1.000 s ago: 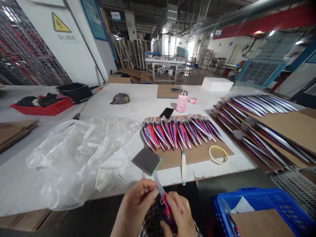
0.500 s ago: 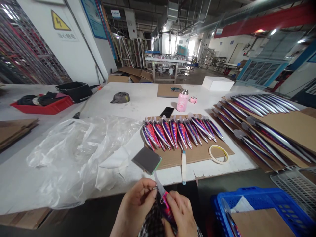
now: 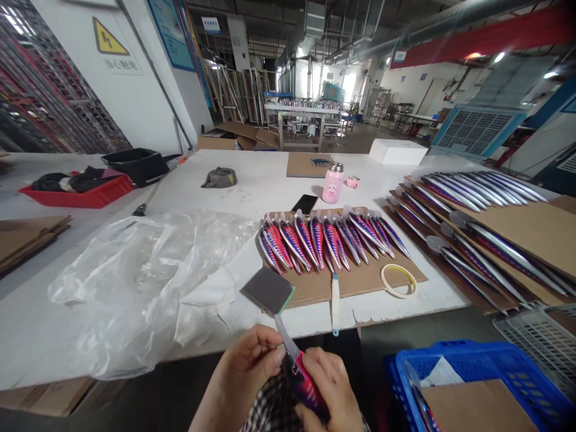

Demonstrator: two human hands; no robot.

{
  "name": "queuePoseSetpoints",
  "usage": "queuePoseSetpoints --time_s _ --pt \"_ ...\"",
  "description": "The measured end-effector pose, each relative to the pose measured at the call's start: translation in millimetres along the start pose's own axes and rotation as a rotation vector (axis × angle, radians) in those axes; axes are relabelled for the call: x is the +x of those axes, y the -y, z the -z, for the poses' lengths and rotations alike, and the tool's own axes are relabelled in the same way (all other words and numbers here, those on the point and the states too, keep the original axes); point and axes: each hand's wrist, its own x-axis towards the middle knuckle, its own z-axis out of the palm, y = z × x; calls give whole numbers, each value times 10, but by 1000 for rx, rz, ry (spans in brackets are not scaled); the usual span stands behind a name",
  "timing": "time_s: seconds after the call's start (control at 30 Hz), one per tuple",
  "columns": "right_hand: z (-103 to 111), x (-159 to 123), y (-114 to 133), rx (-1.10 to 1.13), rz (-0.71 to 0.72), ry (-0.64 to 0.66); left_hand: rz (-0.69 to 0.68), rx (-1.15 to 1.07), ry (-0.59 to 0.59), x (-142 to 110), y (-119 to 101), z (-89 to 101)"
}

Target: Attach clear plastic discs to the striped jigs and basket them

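My right hand [image 3: 330, 387] is wrapped round a fishing lure [image 3: 306, 381] with a dark back, pink-red stripes and a clear diving bill that points up and away. At the base of the bill, my left hand [image 3: 254, 366] pinches with thumb and forefinger; a tiny shiny bit shows there, too small to name. Beyond the hands, a dark grey sanding block [image 3: 269, 291] rests at the corner of a cardboard sheet [image 3: 310, 293]. Several striped lures [image 3: 317, 240] lie side by side on that sheet.
A white-wrapped blade tool [image 3: 335, 303] and a tape roll [image 3: 399, 281] lie near the table edge. Crumpled plastic film [image 3: 148, 276] covers the left. More lures on cardboard [image 3: 531, 228] are stacked right, above a blue basket [image 3: 454, 354]. A pink bottle [image 3: 333, 183] stands behind a phone [image 3: 305, 204].
The lure's bill tip has tilted slightly to the left. Both hands have shifted only a little and keep their grips; the things on the table have not moved.
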Motion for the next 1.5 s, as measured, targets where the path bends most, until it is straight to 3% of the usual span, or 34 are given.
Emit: queuePoseSetpoints --time_s 0.17,0.4,0.5,0.63,1.0,1.17,1.5 --pt "16 1 -39 -35 11 39 -2 45 58 28 -2 55" --pt "54 41 -16 4 -18 90 -75 73 35 16 31 22" --pt "30 32 -33 7 -14 53 -247 214 1 21 53 38" --pt "-5 7 -66 -58 -2 -3 -442 565 -28 -11 -13 44" --pt "-89 -49 -136 -98 41 -95 -214 623 77 -31 -123 2" --pt "-92 -39 -147 -130 74 -96 -252 635 -28 -40 -112 -44" --pt "-68 -27 -173 -221 107 -56 -207 592 34 -10 -58 -12"
